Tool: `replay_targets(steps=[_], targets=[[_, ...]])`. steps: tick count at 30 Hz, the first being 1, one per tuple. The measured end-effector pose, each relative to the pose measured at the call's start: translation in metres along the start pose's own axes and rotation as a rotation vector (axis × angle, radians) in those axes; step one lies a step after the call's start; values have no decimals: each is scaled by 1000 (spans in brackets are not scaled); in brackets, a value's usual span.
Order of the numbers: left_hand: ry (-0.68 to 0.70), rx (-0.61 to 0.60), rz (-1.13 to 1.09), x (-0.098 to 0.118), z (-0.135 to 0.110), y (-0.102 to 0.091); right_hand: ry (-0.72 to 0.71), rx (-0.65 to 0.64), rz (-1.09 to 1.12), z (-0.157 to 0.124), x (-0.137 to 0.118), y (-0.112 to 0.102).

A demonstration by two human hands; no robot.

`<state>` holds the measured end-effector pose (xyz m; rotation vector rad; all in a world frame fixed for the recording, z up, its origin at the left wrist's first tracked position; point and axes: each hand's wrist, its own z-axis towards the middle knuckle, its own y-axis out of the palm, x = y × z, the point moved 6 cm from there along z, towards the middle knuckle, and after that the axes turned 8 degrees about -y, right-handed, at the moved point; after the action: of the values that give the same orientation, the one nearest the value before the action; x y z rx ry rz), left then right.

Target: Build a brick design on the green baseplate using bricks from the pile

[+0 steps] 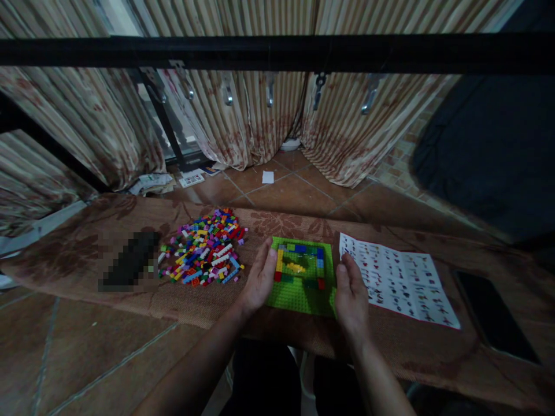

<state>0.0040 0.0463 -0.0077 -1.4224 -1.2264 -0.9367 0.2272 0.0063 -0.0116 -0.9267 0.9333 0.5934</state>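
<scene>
A green building-brick baseplate [299, 303] is between my two hands, over the front part of the cloth-covered table. On its studs, blue, light blue, yellow, red and dark green bricks form a rectangular outline. A small cluster of yellow bricks [295, 267] sits inside that outline. My left hand [260, 277] grips the plate's left edge, thumb upward along the side. At the right edge my right hand [352, 294] is closed on the plate, its fingers partly hidden. I cannot tell whether the plate rests on the cloth or is slightly raised.
A pile of loose coloured bricks [208, 248] lies left of the plate. To the right are a printed instruction sheet [403, 283] and a dark phone [494, 315]. A blurred-out dark object [132, 260] lies far left. Beyond the table, a black bar [277, 53] with metal hooks crosses before striped curtains.
</scene>
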Motion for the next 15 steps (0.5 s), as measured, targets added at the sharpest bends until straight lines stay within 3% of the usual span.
replay_targets(steps=[4,9,15], targets=[[49,21,18,1,-1,-5,-42,81,34,3,-3,-3],[105,118,120,-17,-11,-21,-30,146,92,2,-1,-6],[221,369,538,-30,-34,-74,48,132,135,-2,-6,-10]])
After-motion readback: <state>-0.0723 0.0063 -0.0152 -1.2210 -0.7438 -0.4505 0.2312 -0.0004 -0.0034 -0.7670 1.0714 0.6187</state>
